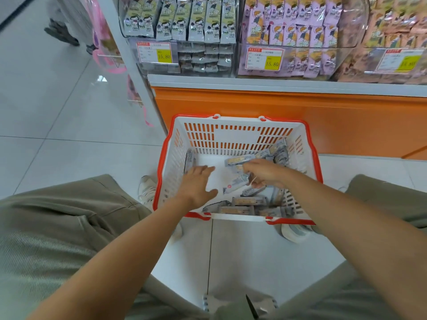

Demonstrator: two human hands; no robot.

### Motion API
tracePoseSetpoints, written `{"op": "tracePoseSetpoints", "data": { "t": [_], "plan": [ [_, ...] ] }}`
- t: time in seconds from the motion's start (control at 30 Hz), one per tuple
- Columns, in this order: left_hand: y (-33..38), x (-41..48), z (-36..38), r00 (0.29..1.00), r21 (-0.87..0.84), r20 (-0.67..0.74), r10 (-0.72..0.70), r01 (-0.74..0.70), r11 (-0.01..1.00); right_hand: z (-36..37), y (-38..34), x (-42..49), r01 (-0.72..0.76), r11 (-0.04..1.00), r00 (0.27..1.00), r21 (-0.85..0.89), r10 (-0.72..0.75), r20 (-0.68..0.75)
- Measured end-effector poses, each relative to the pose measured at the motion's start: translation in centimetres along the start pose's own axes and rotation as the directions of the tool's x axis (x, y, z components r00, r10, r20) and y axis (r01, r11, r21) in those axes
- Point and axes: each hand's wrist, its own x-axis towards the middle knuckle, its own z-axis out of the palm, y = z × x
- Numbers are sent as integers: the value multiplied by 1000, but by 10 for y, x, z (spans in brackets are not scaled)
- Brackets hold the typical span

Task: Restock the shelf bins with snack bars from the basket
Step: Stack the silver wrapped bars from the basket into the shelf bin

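While both hands are down in the basket (160,172): this is the gathering step, with bars being collected and none yet carried up to the shelf.
Left hand (198,185): fingers straight and spread, holding nothing, reaching for a lone bar (189,159) that stands against the basket's left wall.
Right hand (263,174): fingers curled, pinching what looks like a small bunch of snack bars (233,187) at centre frame. How many, I cannot tell.
Loose bars (245,201): plenty, scattered along the near wall and in the far right corner.
Next move: my call is that the left hand closes on that lone bar, then both hands lift clear of the rim toward the shelf bins (182,42). The wrappers look slick, so it needs a firm pinch.
Floor (57,116): glossy white tile, with the basket sitting on it between the person's knees.
Upper left of frame: somebody's shoes (62,33) and pink hanging goods (101,42).
Top of frame: clear-fronted bins, first grey-green packs (180,26), then purple packs (300,31), then orange packs (397,31). Each carries a yellow price tag (164,57), and an orange base (254,107) runs beneath.
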Motion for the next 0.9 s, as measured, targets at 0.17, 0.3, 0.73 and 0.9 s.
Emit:
{"op": "tracePoseSetpoints", "data": {
  "t": [0.17,0.3,0.73,0.9],
  "plan": [
    [22,0,0,998,-326,55,11,8,945,11,-19,-2,26,995,995,98,-35,91],
    [16,-3,-10,990,-735,126,-57,132,665,17,-24,-1,120,973,993,198,-121,-6],
    [0,-5,-35,963,-903,257,-77,268,337,26,-33,5,495,853,847,-167,-516,-125],
    [-18,-5,-46,967,-939,163,-197,213,270,22,-23,7,425,865,876,-266,-467,-118]
  ]
}}
